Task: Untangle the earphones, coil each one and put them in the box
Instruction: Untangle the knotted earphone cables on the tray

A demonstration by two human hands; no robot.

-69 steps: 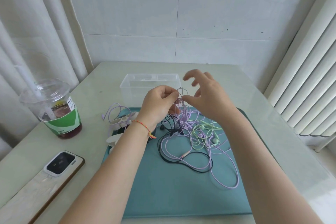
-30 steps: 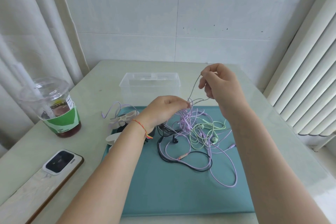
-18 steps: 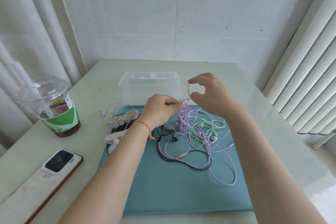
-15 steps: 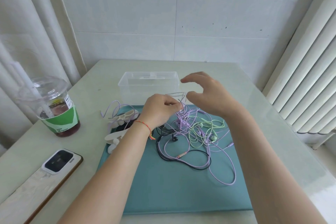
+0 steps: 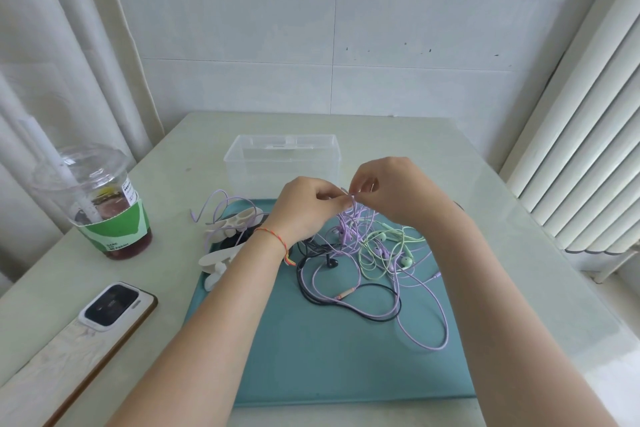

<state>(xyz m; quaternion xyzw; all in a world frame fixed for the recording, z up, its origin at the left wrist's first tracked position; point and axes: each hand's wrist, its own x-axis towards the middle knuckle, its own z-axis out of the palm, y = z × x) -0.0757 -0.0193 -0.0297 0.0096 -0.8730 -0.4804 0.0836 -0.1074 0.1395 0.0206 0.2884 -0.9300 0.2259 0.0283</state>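
Just above frame centre, left hand (image 5: 304, 208) and right hand (image 5: 394, 194) both pinching thin, limp purple-green-black earphone cords (image 5: 363, 253) heaped on teal mat (image 5: 329, 357); light, snag-prone, best gripped near a plug.

A teal mat (image 5: 332, 364) fills the lower centre under lilac (image 5: 424, 315), pale green (image 5: 377, 255) and black (image 5: 367, 314) earphone cords, a clear box (image 5: 280, 163) sits above, and the cup (image 5: 104, 204) at left wears a green band over dark red drink.
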